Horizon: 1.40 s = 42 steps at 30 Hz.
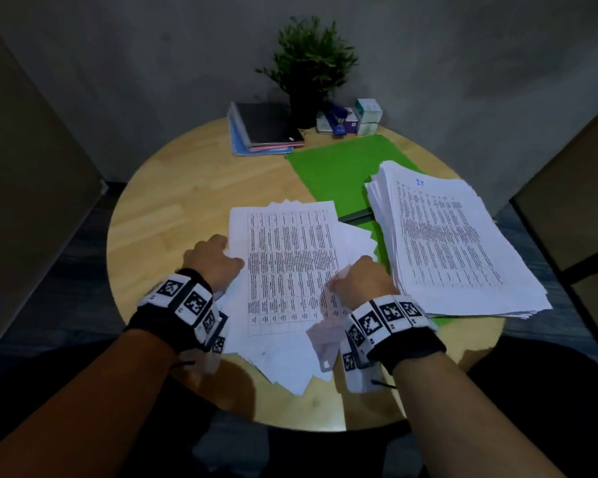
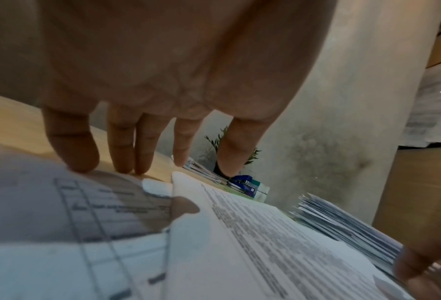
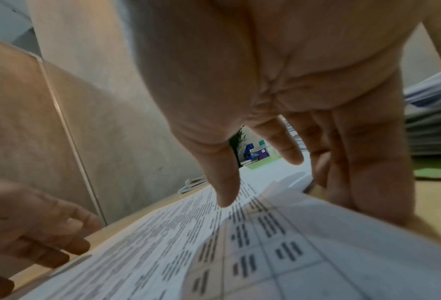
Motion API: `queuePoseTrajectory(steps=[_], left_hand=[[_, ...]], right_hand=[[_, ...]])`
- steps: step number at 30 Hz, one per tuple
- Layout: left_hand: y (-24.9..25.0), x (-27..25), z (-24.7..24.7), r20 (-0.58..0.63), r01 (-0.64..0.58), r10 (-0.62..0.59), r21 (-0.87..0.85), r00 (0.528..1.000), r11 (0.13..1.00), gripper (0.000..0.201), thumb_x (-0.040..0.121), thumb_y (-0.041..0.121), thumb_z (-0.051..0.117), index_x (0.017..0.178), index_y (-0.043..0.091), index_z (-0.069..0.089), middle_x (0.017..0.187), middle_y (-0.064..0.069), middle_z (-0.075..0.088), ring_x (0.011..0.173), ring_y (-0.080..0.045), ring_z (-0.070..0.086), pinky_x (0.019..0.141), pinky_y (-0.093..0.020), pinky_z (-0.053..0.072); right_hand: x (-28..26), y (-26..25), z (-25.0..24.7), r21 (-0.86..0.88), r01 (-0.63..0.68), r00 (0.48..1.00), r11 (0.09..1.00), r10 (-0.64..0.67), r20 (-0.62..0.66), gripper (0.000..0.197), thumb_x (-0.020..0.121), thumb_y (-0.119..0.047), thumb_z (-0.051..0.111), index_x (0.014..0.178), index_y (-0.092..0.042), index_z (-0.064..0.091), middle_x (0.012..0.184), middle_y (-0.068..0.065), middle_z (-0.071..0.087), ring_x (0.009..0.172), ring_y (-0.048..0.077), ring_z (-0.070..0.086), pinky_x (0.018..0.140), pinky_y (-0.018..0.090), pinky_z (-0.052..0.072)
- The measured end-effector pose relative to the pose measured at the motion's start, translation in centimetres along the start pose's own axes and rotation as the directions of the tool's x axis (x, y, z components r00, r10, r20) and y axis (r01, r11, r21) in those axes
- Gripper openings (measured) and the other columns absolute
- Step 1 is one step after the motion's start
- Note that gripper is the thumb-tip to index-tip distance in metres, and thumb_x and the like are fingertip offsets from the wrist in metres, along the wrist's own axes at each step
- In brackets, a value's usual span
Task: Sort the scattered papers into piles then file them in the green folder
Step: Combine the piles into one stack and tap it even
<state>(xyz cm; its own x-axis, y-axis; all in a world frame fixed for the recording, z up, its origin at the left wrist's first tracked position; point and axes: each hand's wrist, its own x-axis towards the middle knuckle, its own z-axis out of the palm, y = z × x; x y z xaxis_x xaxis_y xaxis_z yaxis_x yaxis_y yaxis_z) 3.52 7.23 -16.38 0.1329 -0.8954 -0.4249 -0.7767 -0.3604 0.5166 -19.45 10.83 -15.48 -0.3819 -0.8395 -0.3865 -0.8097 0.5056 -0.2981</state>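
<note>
1. Green folder (image 1: pixel 339 174) lying open and flat on the round wooden desk (image 1: pixel 187 188), right of centre; a thick stack of printed sheets (image 1: pixel 453 243) sitting on its right part, edges uneven, a blue handwritten mark on the top sheet.
2. A black strip, maybe the folder's clip, showing on the green just left of that stack; too small to tell for sure.
3. Loose pile of scattered papers (image 1: pixel 287 267) lying fanned on the desk in front of the person, its far right corner overlapping the folder's near edge.
4. Left hand (image 1: pixel 214 260) resting at the pile's left edge; in the left wrist view the fingers (image 2: pixel 73 146) pointing down, straight, tips touching paper and desk, gripping nothing.
5. Right hand (image 1: pixel 363 281) at the pile's right side, just beside the thick stack; in the right wrist view a sheet corner curling up between the thumb (image 3: pixel 221 178) on top and the fingers (image 3: pixel 373 162) behind it, so it is pinching that sheet.
6. Hands apart, the pile's top sheet between them.
7. At the far edge: stacked notebooks (image 1: pixel 266 131), potted plant (image 1: pixel 308 63), blue stapler (image 1: pixel 338 120), small boxes (image 1: pixel 368 115).
</note>
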Motion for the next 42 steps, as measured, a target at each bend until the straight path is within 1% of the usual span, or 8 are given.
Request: queuePoseTrajectory(steps=[4,8,14,17,22,31,36,42], left_hand=[[0.0,-0.7,0.3,0.023,-0.038,0.036,0.082,0.999,0.996,0.069,0.091,0.037,0.060,0.150,0.016,0.031,0.150,-0.011,0.040,0.130,-0.034,0.046,0.104,-0.041,0.044],[-0.3,-1.1,0.3,-0.031,-0.009,0.009,0.014,0.999,1.000,0.066,0.091,0.023,0.061,0.146,0.007,0.029,0.133,-0.015,0.055,0.112,-0.035,0.058,0.089,-0.037,0.050],[-0.5,-1.3,0.1,0.060,0.056,-0.050,-0.087,0.997,0.995,0.011,0.091,0.009,0.056,0.098,0.003,0.050,0.085,-0.010,0.053,0.068,-0.023,0.050,0.055,-0.028,0.038],[-0.1,-1.4,0.1,0.039,0.027,-0.022,-0.138,0.999,0.990,0.024,0.089,0.003,0.055,0.112,0.005,0.049,0.099,-0.011,0.054,0.081,-0.026,0.054,0.058,-0.029,0.041],[0.6,-1.9,1.1,-0.025,0.015,-0.013,0.064,1.000,0.998,0.052,0.086,0.010,0.051,0.136,0.011,0.035,0.122,-0.016,0.050,0.114,-0.039,0.049,0.093,-0.047,0.049],[2.0,-2.3,1.7,-0.037,0.010,-0.013,-0.086,0.999,0.996,0.051,0.093,0.004,0.047,0.140,0.004,0.025,0.112,-0.017,0.055,0.089,-0.032,0.056,0.062,-0.036,0.046],[2.0,-2.3,2.1,-0.044,0.063,-0.062,0.027,0.997,0.998,0.047,0.092,0.010,0.048,0.136,0.005,0.033,0.126,-0.020,0.050,0.121,-0.039,0.043,0.097,-0.047,0.044],[1.4,-2.3,1.7,-0.088,0.030,-0.043,-0.146,0.995,0.989,0.048,0.093,0.003,0.044,0.139,0.004,0.031,0.128,-0.022,0.047,0.106,-0.038,0.053,0.072,-0.040,0.048]], right_hand=[[-0.6,-1.0,1.1,0.031,-0.052,0.999,0.998,0.053,-0.011,0.042,0.086,-0.028,0.069,0.116,-0.005,0.052,0.121,0.011,0.060,0.107,0.026,0.062,0.069,0.028,0.047],[-1.1,-1.6,1.1,0.018,-0.065,0.998,0.998,0.065,0.003,0.049,0.085,-0.030,0.070,0.122,-0.005,0.048,0.124,0.012,0.058,0.112,0.026,0.060,0.070,0.029,0.045],[-1.2,-1.1,1.2,0.045,-0.030,0.999,0.999,0.029,0.024,0.050,0.086,-0.029,0.068,0.124,-0.006,0.045,0.124,0.013,0.056,0.109,0.030,0.059,0.073,0.033,0.046],[-1.2,-0.6,0.9,0.093,-0.029,0.999,0.995,0.027,0.022,0.048,0.085,-0.030,0.069,0.120,-0.006,0.048,0.120,0.013,0.057,0.104,0.029,0.061,0.073,0.033,0.050],[-0.9,-0.8,1.2,0.109,-0.086,0.996,0.990,0.086,0.003,0.056,0.081,-0.037,0.071,0.123,-0.007,0.048,0.122,0.014,0.056,0.106,0.030,0.059,0.087,0.038,0.053],[-0.3,-0.5,1.5,0.136,-0.084,0.996,0.987,0.084,0.007,0.059,0.084,-0.034,0.069,0.128,-0.006,0.041,0.127,0.015,0.055,0.116,0.033,0.054,0.092,0.039,0.050],[-0.8,-0.7,2.4,0.094,-0.041,0.999,0.995,0.043,-0.017,0.061,0.086,-0.032,0.067,0.135,-0.010,0.038,0.135,0.013,0.047,0.125,0.034,0.044,0.095,0.039,0.046],[-0.4,-1.1,2.4,0.141,-0.039,0.999,0.989,0.043,-0.024,0.061,0.084,-0.032,0.068,0.135,-0.011,0.040,0.136,0.014,0.045,0.126,0.036,0.041,0.095,0.042,0.044]])
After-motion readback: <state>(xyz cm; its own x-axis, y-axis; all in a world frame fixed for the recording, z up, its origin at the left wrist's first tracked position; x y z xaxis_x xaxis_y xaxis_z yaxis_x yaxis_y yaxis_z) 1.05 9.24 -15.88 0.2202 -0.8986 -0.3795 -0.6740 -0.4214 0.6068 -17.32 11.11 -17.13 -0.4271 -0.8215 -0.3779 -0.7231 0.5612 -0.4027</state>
